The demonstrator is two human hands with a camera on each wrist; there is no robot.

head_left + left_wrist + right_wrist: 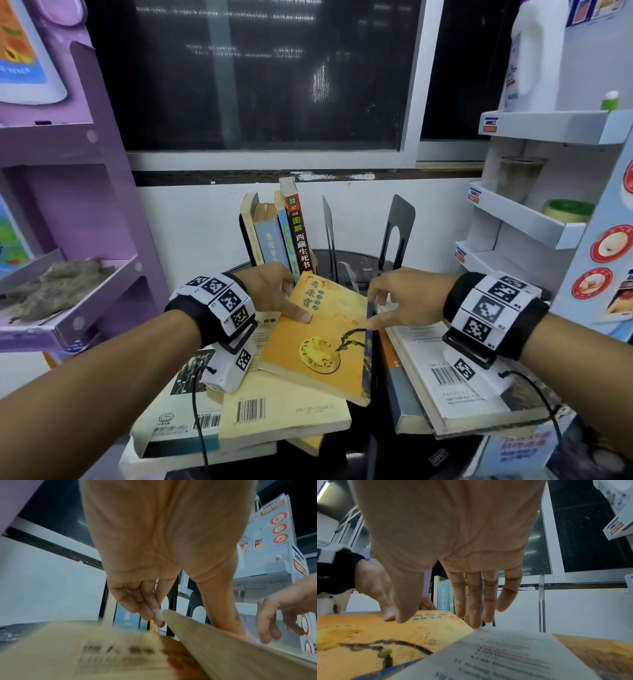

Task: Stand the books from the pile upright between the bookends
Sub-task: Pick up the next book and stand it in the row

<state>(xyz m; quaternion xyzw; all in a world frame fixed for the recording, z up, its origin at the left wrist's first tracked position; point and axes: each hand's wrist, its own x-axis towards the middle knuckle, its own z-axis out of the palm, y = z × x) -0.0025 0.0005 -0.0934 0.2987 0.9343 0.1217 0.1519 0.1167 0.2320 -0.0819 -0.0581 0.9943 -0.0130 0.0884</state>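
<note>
My left hand (291, 301) pinches the upper left corner of an orange book (325, 342), thumb on the cover and fingers beneath. The book is tilted above the left pile (274, 411). My right hand (376, 308) hovers at the book's right edge with loosely spread fingers, its thumb tip at the spine. Several books (277, 236) stand upright at the back against a black bookend (244, 233); two more bookends (397, 233) stand to their right. In the left wrist view the left hand (193, 626) holds the book's page edge (223, 649). In the right wrist view the right hand (438, 620) is over the orange book (385, 635).
A second pile of flat books (445, 377) lies under my right wrist. A purple shelf unit (85, 205) stands close on the left. A white shelf unit (531, 219) with a cup (520, 178) and a tape roll (568, 209) stands on the right. A wall and a window lie behind.
</note>
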